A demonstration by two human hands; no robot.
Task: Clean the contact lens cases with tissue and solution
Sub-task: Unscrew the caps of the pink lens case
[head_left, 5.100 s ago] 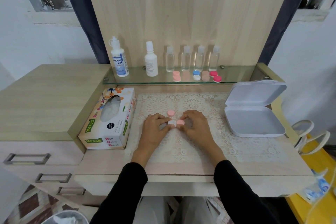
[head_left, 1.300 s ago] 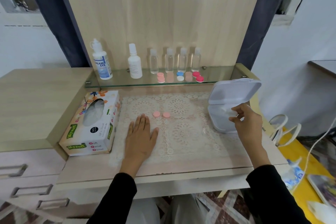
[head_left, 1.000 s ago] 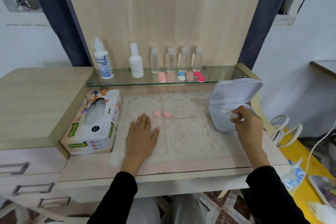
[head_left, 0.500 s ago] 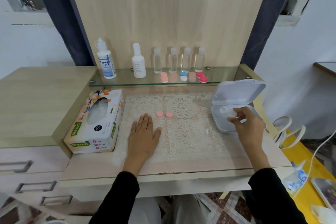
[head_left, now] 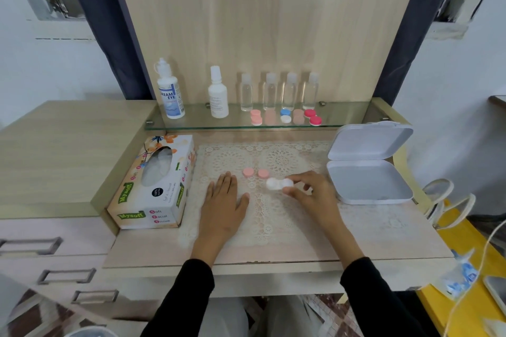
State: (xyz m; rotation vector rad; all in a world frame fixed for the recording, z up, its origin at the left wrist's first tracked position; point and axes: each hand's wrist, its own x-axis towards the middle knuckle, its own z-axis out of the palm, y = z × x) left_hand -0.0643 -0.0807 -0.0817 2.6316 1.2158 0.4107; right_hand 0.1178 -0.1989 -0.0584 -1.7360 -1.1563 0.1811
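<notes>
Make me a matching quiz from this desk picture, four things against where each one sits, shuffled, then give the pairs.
Things: 1 tissue box; 2 white lens case; 3 pink caps; 4 Dream Eye bottle.
Places: A on the glass shelf; B pinched by the right hand; C left of the lace mat; D on the mat, just beyond the left hand.
Pairs: 1-C, 2-B, 3-D, 4-A.

Right end of lens case hidden under fingers of right hand, white bottle label too small to read, bin at 7 o'clock cropped.
</notes>
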